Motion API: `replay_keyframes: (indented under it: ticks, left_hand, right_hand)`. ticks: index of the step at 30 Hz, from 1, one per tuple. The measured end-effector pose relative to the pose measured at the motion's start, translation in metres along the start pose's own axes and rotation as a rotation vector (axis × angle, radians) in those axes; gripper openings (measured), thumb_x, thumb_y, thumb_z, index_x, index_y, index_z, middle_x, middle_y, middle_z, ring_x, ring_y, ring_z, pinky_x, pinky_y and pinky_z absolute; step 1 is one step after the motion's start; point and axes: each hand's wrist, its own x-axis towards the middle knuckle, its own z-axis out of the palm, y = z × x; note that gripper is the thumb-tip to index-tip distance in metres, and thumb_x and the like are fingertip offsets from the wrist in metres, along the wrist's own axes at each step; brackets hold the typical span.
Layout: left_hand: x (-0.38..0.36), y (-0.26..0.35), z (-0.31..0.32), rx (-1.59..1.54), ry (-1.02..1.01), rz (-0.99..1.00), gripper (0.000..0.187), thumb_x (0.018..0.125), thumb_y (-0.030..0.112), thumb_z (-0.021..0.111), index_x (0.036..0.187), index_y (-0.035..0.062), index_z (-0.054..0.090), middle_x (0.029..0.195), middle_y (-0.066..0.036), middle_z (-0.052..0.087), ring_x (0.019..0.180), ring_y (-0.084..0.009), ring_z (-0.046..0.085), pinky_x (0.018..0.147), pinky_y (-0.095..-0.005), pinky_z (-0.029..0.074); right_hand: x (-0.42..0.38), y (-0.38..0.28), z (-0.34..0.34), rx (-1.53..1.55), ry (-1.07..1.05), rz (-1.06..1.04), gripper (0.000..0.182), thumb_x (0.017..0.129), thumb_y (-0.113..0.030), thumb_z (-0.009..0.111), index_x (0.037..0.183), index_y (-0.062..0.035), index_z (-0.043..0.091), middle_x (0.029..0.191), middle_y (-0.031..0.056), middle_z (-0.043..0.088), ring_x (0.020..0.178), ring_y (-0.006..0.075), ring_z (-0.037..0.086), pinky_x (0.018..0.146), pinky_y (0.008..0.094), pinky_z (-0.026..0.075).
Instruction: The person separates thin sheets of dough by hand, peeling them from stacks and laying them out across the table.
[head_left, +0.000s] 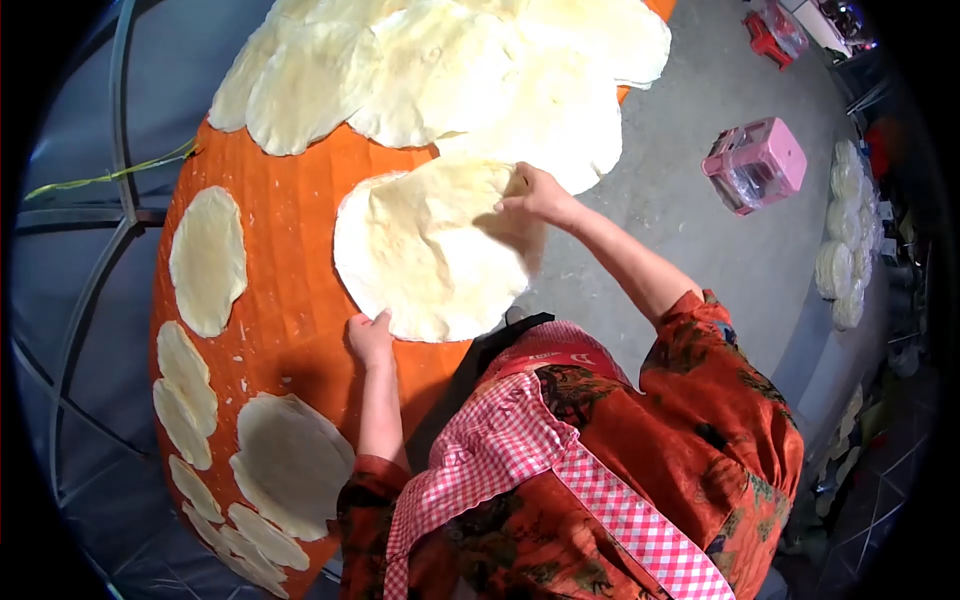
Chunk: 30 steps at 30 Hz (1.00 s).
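Observation:
A large round flatbread (440, 255), pale and wrinkled, spans the space between my two hands near the orange surface's right edge. At its upper right rim, my right hand (545, 197) pinches the bread with thumb and fingers. Down at the lower left rim, my left hand (372, 340) grips the edge, its fingertips partly hidden. Another pale layer shows under the left side of this bread. Beyond it, several overlapping flatbreads (430, 75) cover the far end of the orange surface (290, 230).
Single flatbreads lie along the left, including an oval-looking one (208, 262) and a larger one (292, 465) near my left forearm. A pink stool (755, 165) stands on the grey floor (640, 210). White stacks (848, 235) line the right side; a red stool (768, 38) is farther off.

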Motion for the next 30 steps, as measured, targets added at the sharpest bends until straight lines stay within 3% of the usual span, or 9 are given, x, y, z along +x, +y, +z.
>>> replay_keyframes:
  ticks: [2,6,11,16,19,22,26,28,30]
  left_hand:
    - [-0.007,0.010,-0.005,-0.146,-0.114,-0.078,0.031,0.081,0.004,0.064,0.106,-0.0030,0.048,0.099,-0.015,0.061,0.087,-0.0219,0.061,0.072,-0.0316,0.050]
    - [-0.004,0.014,-0.012,-0.515,-0.280,-0.069,0.036,0.084,0.001,0.056,0.119,-0.0027,0.047,0.110,-0.017,0.058,0.097,-0.0244,0.060,0.077,-0.0344,0.052]
    - [0.013,0.090,-0.053,-0.629,-0.373,0.244,0.037,0.080,0.002,0.051,0.117,-0.0031,0.047,0.111,-0.018,0.057,0.099,-0.0278,0.059,0.083,-0.0393,0.052]
    - [-0.007,0.217,-0.107,-0.671,-0.380,0.364,0.037,0.083,0.009,0.056,0.117,-0.0040,0.048,0.115,-0.017,0.056,0.104,-0.0282,0.058,0.087,-0.0397,0.050]
    - [-0.008,0.247,-0.105,-0.655,-0.411,0.442,0.035,0.083,0.010,0.059,0.114,-0.0019,0.050,0.110,-0.015,0.059,0.101,-0.0244,0.059,0.086,-0.0370,0.049]
    - [0.040,0.223,-0.089,-0.631,-0.447,0.484,0.026,0.084,0.013,0.062,0.105,0.0020,0.051,0.101,-0.009,0.061,0.093,-0.0199,0.059,0.084,-0.0329,0.049]
    - [0.043,0.144,-0.079,-0.452,-0.252,0.266,0.023,0.085,0.016,0.062,0.102,0.0104,0.047,0.086,-0.005,0.057,0.072,-0.0155,0.061,0.055,-0.0283,0.051]
    - [0.049,0.070,-0.083,-0.337,-0.085,0.335,0.015,0.084,0.010,0.059,0.094,0.0093,0.049,0.075,-0.003,0.056,0.059,-0.0118,0.056,0.048,-0.0240,0.046]
    - [0.050,-0.009,-0.092,-0.282,-0.028,0.402,0.011,0.086,0.003,0.055,0.092,0.0096,0.049,0.074,-0.001,0.055,0.055,-0.0096,0.053,0.045,-0.0214,0.042]
  right_hand:
    - [-0.007,0.011,0.014,-0.074,0.252,-0.024,0.058,0.071,-0.022,0.074,0.117,0.0057,0.052,0.107,0.0174,0.061,0.102,0.0247,0.058,0.088,0.0340,0.047]
    - [-0.027,0.019,0.012,0.108,0.027,0.244,0.032,0.073,-0.015,0.069,0.098,0.0035,0.061,0.078,0.0071,0.063,0.066,0.0149,0.061,0.056,0.0305,0.052]
    - [0.004,-0.066,-0.007,0.326,-0.075,-0.131,0.010,0.077,-0.007,0.067,0.085,-0.0021,0.063,0.069,-0.0013,0.058,0.058,0.0070,0.052,0.050,0.0227,0.041]
    - [-0.059,-0.185,-0.063,0.564,0.077,-0.332,0.013,0.076,-0.012,0.069,0.078,-0.0033,0.060,0.066,-0.0003,0.056,0.056,0.0082,0.049,0.050,0.0224,0.037]
    - [-0.084,-0.166,-0.061,0.530,0.198,-0.321,0.014,0.077,-0.014,0.068,0.079,-0.0033,0.059,0.068,-0.0005,0.055,0.058,0.0079,0.050,0.051,0.0224,0.038]
    - [-0.098,-0.110,-0.023,0.584,0.248,-0.114,0.013,0.079,-0.013,0.065,0.079,-0.0017,0.059,0.067,0.0005,0.055,0.055,0.0090,0.050,0.049,0.0238,0.040]
    - [-0.113,-0.001,0.055,0.697,0.035,0.306,0.017,0.086,-0.018,0.061,0.085,-0.0016,0.059,0.070,0.0053,0.062,0.055,0.0149,0.058,0.053,0.0286,0.049]
    - [-0.133,0.052,0.080,0.425,-0.228,0.630,0.015,0.088,-0.017,0.058,0.086,-0.0027,0.059,0.066,0.0062,0.062,0.055,0.0146,0.060,0.050,0.0258,0.048]
    - [-0.156,0.072,0.097,0.232,-0.386,0.567,0.011,0.088,-0.015,0.056,0.088,-0.0040,0.060,0.067,0.0062,0.063,0.053,0.0134,0.058,0.049,0.0257,0.046]
